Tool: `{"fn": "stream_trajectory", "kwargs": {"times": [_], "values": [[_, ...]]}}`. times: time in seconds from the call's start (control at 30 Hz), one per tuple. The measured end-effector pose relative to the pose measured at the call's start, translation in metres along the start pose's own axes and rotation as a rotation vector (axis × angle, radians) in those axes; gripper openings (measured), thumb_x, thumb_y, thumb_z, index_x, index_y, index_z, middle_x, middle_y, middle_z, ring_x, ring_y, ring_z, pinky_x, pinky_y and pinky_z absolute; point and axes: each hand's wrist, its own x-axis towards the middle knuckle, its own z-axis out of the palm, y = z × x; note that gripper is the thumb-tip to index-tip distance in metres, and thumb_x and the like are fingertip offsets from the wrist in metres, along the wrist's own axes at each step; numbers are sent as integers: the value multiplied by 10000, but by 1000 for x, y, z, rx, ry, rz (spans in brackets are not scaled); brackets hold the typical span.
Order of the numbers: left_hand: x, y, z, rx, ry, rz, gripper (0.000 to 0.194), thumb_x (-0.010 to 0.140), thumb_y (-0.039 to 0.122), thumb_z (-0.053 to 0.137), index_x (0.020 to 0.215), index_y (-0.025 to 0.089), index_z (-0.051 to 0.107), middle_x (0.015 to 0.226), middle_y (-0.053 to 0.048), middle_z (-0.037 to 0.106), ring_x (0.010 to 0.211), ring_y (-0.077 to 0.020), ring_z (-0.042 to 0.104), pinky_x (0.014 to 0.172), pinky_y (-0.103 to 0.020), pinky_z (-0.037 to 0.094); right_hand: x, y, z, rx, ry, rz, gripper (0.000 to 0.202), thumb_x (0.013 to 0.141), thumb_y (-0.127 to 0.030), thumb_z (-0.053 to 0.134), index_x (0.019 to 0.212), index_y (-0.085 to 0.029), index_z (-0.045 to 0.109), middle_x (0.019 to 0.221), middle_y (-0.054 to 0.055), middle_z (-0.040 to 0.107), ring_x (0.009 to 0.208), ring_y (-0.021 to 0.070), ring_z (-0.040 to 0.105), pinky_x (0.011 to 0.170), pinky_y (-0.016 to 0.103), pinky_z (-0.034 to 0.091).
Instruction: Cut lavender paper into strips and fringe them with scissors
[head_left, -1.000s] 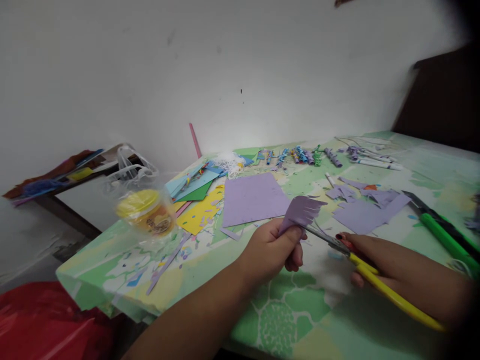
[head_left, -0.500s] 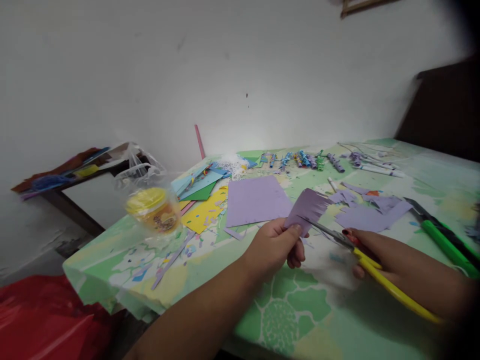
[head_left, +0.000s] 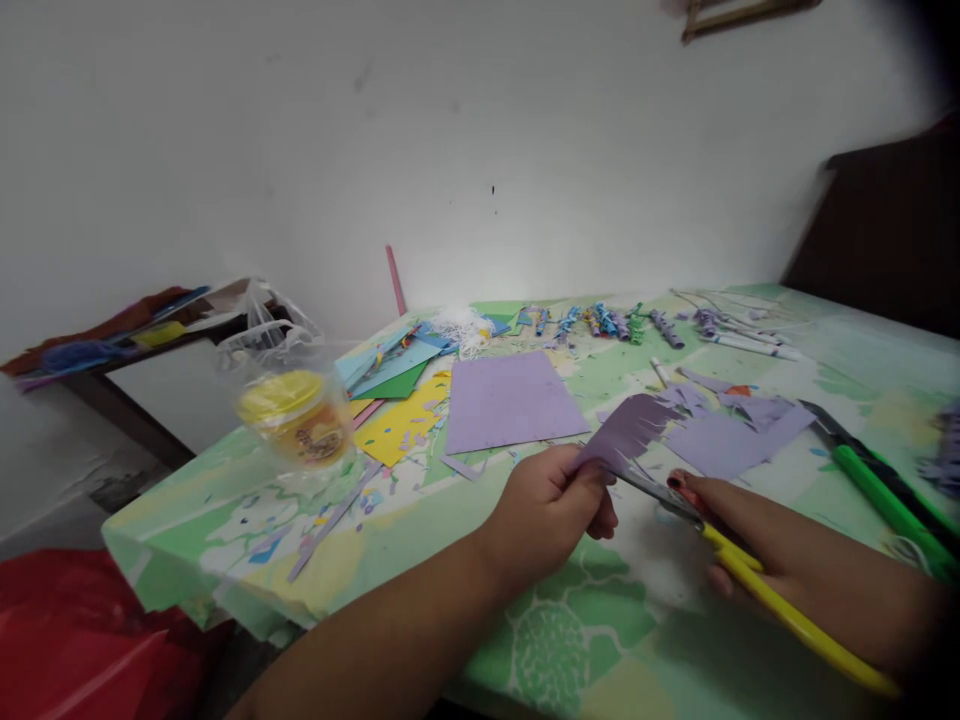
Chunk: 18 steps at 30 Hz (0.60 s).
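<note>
Scissors (head_left: 750, 582), fringed paper (head_left: 626, 432), nearby scraps (head_left: 720, 443) — rolls (head_left: 620, 325), seemingly

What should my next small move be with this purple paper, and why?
I'd probably ease your left hand slightly back along the fringed purple paper before another snip. The scissors in your right hand point toward that grip, with their tips looking very close to the thumb.
</note>
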Motion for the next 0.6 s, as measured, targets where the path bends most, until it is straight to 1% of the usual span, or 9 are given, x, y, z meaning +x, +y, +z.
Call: {"fn": "stream_trajectory", "kwargs": {"times": [0.1,0.17,0.3,0.37,0.47,0.6], "values": [[-1,0,-1,2,-11,20,185,805,274,491,659,162,508,493,31,524,454,-75,506,497,-206,427,-1,-6,-2,55,-4,-21,617,719,-539,580,1273,-279,500,1260,66,606,1208,344,490,962,432,444],[-1,0,-1,-7,-15,31,189,802,276,491,651,161,504,491,31,526,452,-74,506,495,-205,429,-1,-9,-3,88,-7,-39,574,715,-545,583,1221,-277,543,1178,64,648,1154,348,527,914,420,478],[-2,-2,2,-40,8,3,186,788,272,497,639,161,493,491,32,529,438,-68,498,474,-197,420,-1,-14,-6,102,-15,-46,575,708,-556,589,1202,-263,546,1203,79,624,1128,353,532,943,457,441],[-3,-4,3,-55,15,-12,170,781,264,495,644,163,491,493,36,530,432,-65,496,465,-191,413,0,-18,-7,103,-22,-36,544,706,-540,588,1169,-258,554,1185,87,626,1132,358,522,954,470,423],[-3,-4,4,-52,8,-7,161,777,248,488,641,163,492,499,35,536,433,-61,498,466,-186,411,0,-23,-8,117,-36,-47,443,700,-512,579,1065,-261,585,1088,77,655,1099,357,535,912,458,445],[-3,-1,3,-29,-12,7,208,799,261,466,620,162,500,484,33,519,440,-61,488,486,-192,417,1,-24,-7,112,-21,-65,320,691,-470,580,938,-268,607,955,50,675,1005,331,576,825,411,479]]}}
